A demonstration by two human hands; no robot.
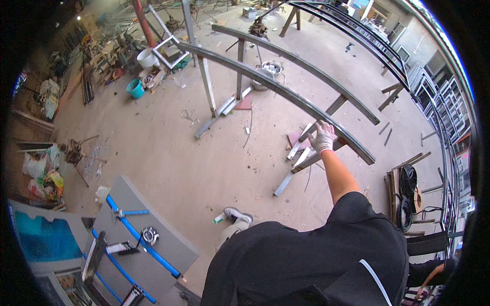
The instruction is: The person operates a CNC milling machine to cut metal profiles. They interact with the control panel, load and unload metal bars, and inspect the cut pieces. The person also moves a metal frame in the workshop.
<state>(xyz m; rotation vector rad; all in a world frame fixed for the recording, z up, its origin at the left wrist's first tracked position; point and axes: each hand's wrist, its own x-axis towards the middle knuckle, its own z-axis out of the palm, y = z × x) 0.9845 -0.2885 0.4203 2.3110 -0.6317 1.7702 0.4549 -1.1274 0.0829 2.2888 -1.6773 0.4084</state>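
Observation:
My right hand (pixel 322 137), in a pale knitted glove, rests on the near beam of a grey steel-tube frame (pixel 265 81). The fingers lie curled over the beam's top, with the thumb apart at the left. Their undersides are hidden. Two long parallel tubes make up the top of this frame, joined by short crossbars. Upright legs (pixel 207 89) hold it above the floor, their feet on metal bars. My left hand does not show; my black-clothed body covers the bottom middle of the view.
A grey panel (pixel 176 232) with blue strips and tools is at lower left. Teal (pixel 135 88) and white (pixel 147 58) buckets stand far left. Black tube frames (pixel 357 38) rest on trestles at far right. Coiled black cable (pixel 407 181) lies at right. Bar offcuts lie beneath the frame.

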